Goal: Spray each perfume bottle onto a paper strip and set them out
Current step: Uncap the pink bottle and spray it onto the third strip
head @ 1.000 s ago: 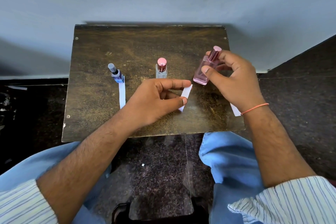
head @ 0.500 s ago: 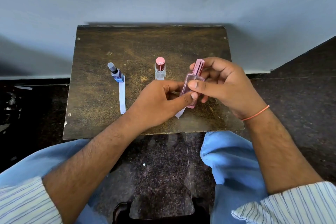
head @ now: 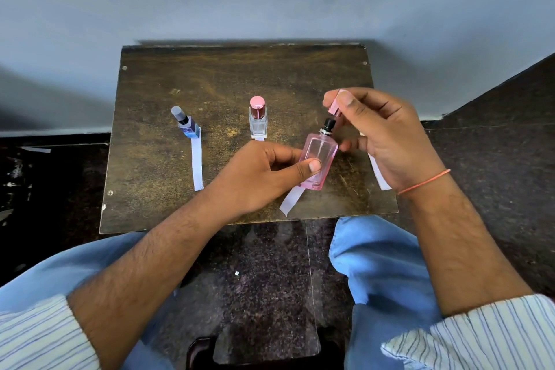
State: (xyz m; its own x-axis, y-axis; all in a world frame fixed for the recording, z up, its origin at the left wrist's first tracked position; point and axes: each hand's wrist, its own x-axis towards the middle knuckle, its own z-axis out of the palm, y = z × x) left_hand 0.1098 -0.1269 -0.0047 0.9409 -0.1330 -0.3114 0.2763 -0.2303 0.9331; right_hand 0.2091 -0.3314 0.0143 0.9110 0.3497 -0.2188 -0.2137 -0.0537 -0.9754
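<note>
My left hand grips a pink rectangular perfume bottle by its body, tilted, its black spray nozzle bare. A white paper strip also sticks out below that hand. My right hand pinches the pink cap just above the nozzle. On the table, a blue bottle with a grey cap stands at the far end of a white strip. A clear bottle with a pink cap stands in the middle on another strip.
A small dark wooden table stands against a grey wall. Another white strip lies on its right side, partly hidden by my right hand. My knees in blue trousers sit at the near edge, over dark stone floor.
The pink bottle passed from my right hand into my left hand, which still holds a strip. My right hand has pulled the pink cap off, baring the black nozzle.
</note>
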